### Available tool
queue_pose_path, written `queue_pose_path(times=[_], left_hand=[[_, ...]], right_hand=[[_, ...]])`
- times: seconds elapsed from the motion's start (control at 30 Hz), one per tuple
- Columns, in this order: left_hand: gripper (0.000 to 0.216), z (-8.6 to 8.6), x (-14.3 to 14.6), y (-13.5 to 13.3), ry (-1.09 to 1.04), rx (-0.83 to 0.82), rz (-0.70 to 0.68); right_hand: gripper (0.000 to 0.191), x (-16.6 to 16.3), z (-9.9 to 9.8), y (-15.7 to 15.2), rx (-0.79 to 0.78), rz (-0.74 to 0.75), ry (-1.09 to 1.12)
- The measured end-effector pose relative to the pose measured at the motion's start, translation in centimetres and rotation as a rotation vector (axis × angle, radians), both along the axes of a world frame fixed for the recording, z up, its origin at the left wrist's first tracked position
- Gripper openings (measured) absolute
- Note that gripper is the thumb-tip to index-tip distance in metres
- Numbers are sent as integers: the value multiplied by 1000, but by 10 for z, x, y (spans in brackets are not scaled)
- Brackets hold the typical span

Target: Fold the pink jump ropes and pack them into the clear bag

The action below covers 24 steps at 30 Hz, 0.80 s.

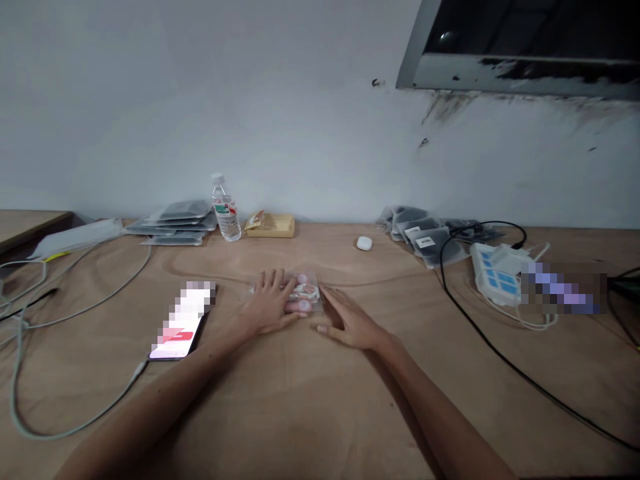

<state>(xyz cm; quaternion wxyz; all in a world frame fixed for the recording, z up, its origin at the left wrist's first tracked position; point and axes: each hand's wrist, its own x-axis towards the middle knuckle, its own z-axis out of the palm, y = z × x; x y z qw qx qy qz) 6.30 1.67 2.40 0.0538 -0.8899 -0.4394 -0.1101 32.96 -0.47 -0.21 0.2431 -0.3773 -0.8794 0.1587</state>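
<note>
A clear plastic packet (306, 291) with pink and white printing or contents lies flat on the wooden table; what exactly is in it I cannot make out. My left hand (267, 303) rests on the packet's left part, palm down with the fingers spread, covering much of it. At the packet's right edge is my right hand (350, 319), tilted on its side with fingers stretched out and thumb apart. It holds nothing, and whether its fingertips touch the packet is hard to tell.
Left, a lit phone (183, 320) on a cable. Behind stand a water bottle (227, 217), a yellow tray (280, 228), stacked dark packets (175, 220) and a white case (364, 243). Right, more bagged items (425, 233), a power strip (495, 273) and a black cable (480, 333).
</note>
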Motion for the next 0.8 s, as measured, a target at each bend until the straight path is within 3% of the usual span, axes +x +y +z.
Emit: queue_pose_path(times=[0.33, 0.63, 0.8], left_hand=[[79, 6, -1, -2, 15, -4, -21], [78, 3, -1, 0, 0, -12, -25], [68, 14, -8, -1, -14, -106, -23]], right_hand=[[95, -5, -7, -2, -11, -52, -116], [68, -8, -3, 1, 14, -57, 56], [56, -4, -10, 7, 26, -134, 29]])
